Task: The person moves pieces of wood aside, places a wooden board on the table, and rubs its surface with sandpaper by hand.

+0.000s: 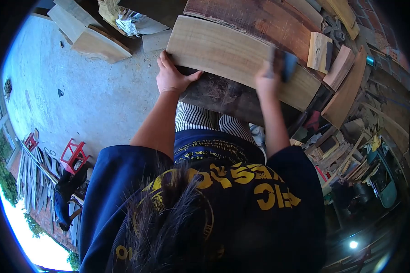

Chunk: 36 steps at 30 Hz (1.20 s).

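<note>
A long pale wooden board (228, 51) lies across a dark work surface (225, 93) in front of me. My left hand (172, 78) grips its left end, fingers over the corner and thumb along the near edge. Toward the right part of the board, my right hand (267, 81) is closed around a flat blue-grey tool (287, 66). Motion smears this tool, and I cannot tell its exact kind. It overlaps the board's upper face in this view. Beyond the board's far edge lies a wide reddish-brown plank (259, 20).
Short wood offcuts (320, 51) lie right of the board, with a curved plank (346, 91) nearby. A scrap wood pile (337, 150) sits lower right. Wood blocks (100, 44) rest on the concrete floor (109, 95) at left. A person (66, 200) is near a red stool (75, 156).
</note>
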Tool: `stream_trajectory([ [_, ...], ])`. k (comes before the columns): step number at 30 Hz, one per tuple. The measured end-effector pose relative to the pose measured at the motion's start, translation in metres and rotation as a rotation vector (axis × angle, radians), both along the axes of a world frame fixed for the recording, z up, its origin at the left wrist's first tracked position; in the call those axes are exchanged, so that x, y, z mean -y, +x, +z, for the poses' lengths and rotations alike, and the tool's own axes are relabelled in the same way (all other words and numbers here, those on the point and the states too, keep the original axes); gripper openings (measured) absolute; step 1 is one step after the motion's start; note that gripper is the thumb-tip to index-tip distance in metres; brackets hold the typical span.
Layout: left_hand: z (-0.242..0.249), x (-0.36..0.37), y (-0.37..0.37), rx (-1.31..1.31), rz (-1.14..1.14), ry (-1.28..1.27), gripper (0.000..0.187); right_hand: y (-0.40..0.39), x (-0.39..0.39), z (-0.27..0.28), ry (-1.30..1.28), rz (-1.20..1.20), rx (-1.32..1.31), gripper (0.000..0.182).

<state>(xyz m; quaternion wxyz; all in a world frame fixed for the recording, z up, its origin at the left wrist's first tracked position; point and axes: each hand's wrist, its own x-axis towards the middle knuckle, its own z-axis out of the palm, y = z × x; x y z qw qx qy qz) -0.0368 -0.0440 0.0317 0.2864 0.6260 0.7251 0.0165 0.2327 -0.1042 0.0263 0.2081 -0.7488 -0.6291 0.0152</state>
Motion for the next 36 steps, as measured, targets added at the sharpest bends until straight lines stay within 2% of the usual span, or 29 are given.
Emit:
stream_trajectory([
  [2,0.002,0.0,0.0,0.005,0.008,-0.004,0.134,0.039,0.027,-0.002,0.138,-0.141,0.008,0.051],
  [4,0.003,-0.002,0.001,0.012,0.018,-0.006,0.135,0.044,0.045,0.018,-0.13,-0.647,-0.405,0.04],
  [5,0.002,-0.001,0.001,0.011,0.015,-0.015,0.135,0.046,0.046,0.008,-0.127,-0.642,-0.405,0.04],
  [7,0.001,-0.001,0.0,0.004,0.016,-0.021,0.135,0.046,0.053,-0.022,-0.096,-0.464,0.254,0.034],
  [8,0.001,-0.001,0.0,0.01,0.012,-0.012,0.135,0.032,0.032,-0.004,-0.027,-0.228,0.032,0.038],
  [9,0.002,-0.001,0.0,0.015,0.005,-0.003,0.135,0.018,0.027,-0.027,-0.145,-0.191,0.057,0.048],
  [10,0.003,-0.001,0.0,0.011,0.006,-0.001,0.135,-0.018,0.009,-0.034,-0.141,-0.169,0.072,0.057],
  [11,0.005,-0.002,0.001,0.002,0.009,-0.011,0.134,-0.057,-0.018,-0.024,-0.122,-0.173,-0.074,0.061],
  [12,0.006,-0.002,0.002,-0.007,0.011,-0.023,0.134,-0.09,-0.034,-0.019,-0.102,-0.07,-0.019,0.067],
  [16,0.0,-0.003,-0.002,0.003,0.008,-0.094,0.132,-0.17,-0.09,-0.007,-0.288,0.095,-0.189,0.06],
  [18,-0.003,-0.002,-0.003,0.009,0.018,-0.094,0.133,-0.164,-0.087,0.003,-0.276,0.115,-0.106,0.058],
  [20,0.001,0.0,-0.001,0.013,0.011,-0.047,0.132,-0.126,-0.066,0.001,-0.371,0.1,0.095,0.06],
  [23,0.004,-0.003,0.001,0.021,0.018,-0.003,0.131,-0.04,-0.019,0.013,-0.629,-0.225,0.258,0.064],
  [24,0.004,-0.003,0.0,0.021,0.015,-0.017,0.131,-0.006,0.006,0.005,-0.575,-0.352,0.275,0.07],
  [26,0.008,-0.004,0.0,0.031,0.021,-0.026,0.131,0.045,0.052,-0.007,-0.533,-0.635,0.129,0.071],
  [28,0.009,-0.004,0.002,0.041,0.026,-0.035,0.13,0.048,0.057,-0.007,-0.506,-0.706,0.093,0.07],
  [30,0.009,-0.004,0.001,0.053,0.034,-0.024,0.132,0.004,0.032,-0.001,-0.512,-0.593,0.097,0.072],
  [32,0.009,-0.002,0.001,0.029,0.011,-0.008,0.127,-0.057,-0.005,0.004,-0.642,-0.345,0.249,0.072],
  [34,0.007,-0.002,0.002,0.008,-0.019,0.014,0.121,-0.119,-0.04,0.011,-0.548,-0.084,0.118,0.07],
  [36,-0.006,-0.004,-0.004,0.05,0.063,-0.145,0.116,-0.166,-0.062,0.005,-0.441,0.126,-0.032,0.065],
])
